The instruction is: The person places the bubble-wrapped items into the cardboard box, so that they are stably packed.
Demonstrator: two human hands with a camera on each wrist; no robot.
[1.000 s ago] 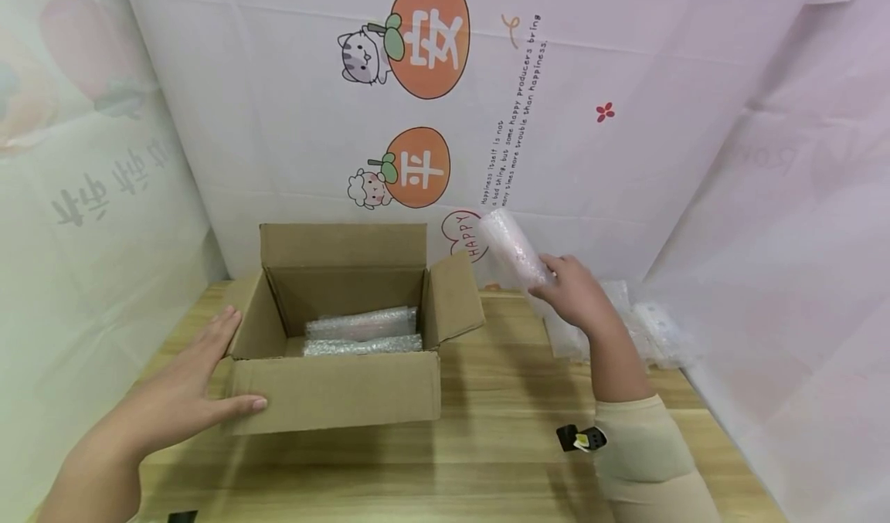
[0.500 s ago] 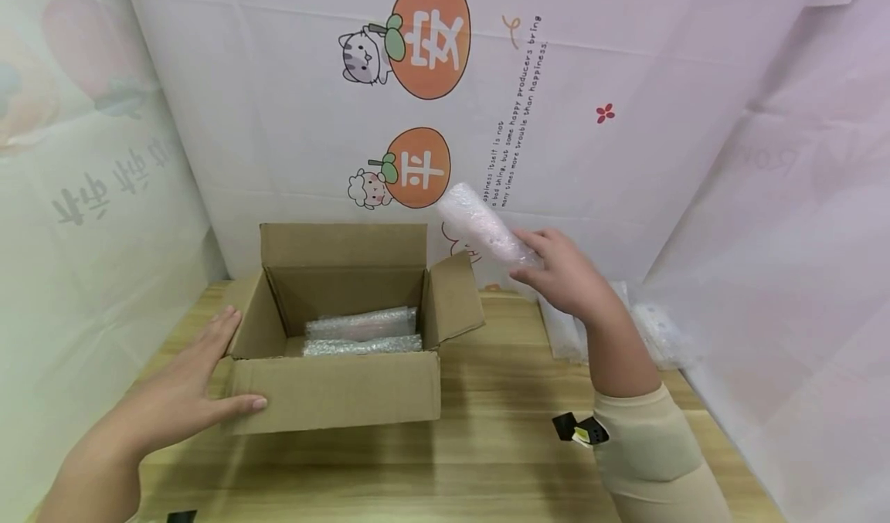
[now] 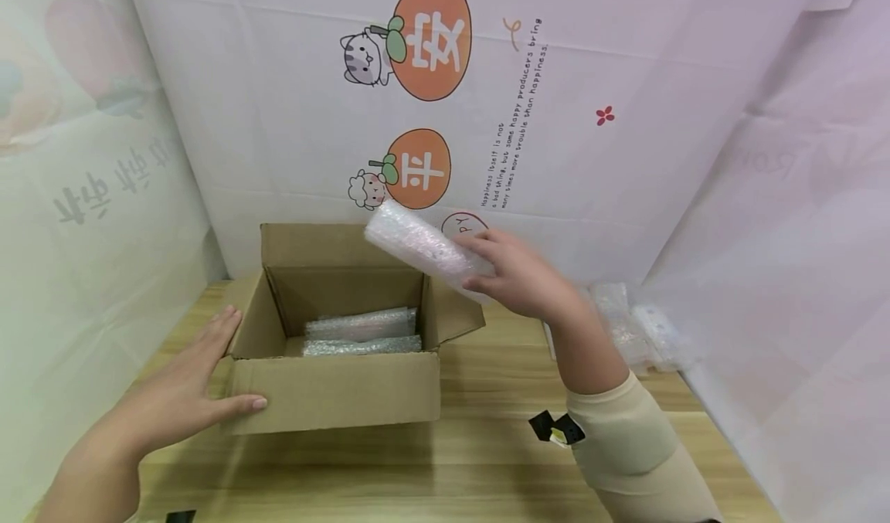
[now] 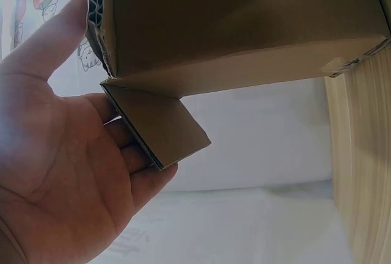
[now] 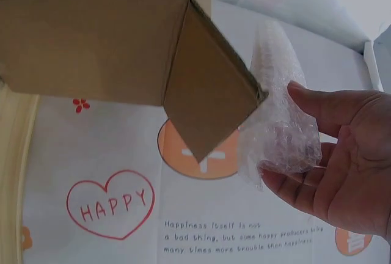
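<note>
My right hand (image 3: 518, 272) pinches one end of a bubble-wrapped package (image 3: 424, 245), long and whitish with a pink tint. It tilts up to the left, overlapping the back right of the open cardboard box (image 3: 334, 392) in the head view. In the right wrist view, the thumb lies on one side of the package (image 5: 281, 117) and the fingers on the other, beside a box flap (image 5: 208, 87). My left hand (image 3: 174, 384) rests against the box's front left corner, thumb on the front flap, fingers along the left flap (image 4: 159, 123). Two bubble-wrapped packages (image 3: 365, 326) lie inside the box.
More clear bubble-wrapped items (image 3: 633, 330) lie on the wooden table (image 3: 501, 446) at the right. A printed white cloth (image 3: 591, 175) hangs behind the table, with further cloth walls at both sides. The box flaps stand folded outward.
My right hand has carried the package leftward from above the table's right side to the box's back right, where it now leans further over. The left hand and the box have stayed put.
</note>
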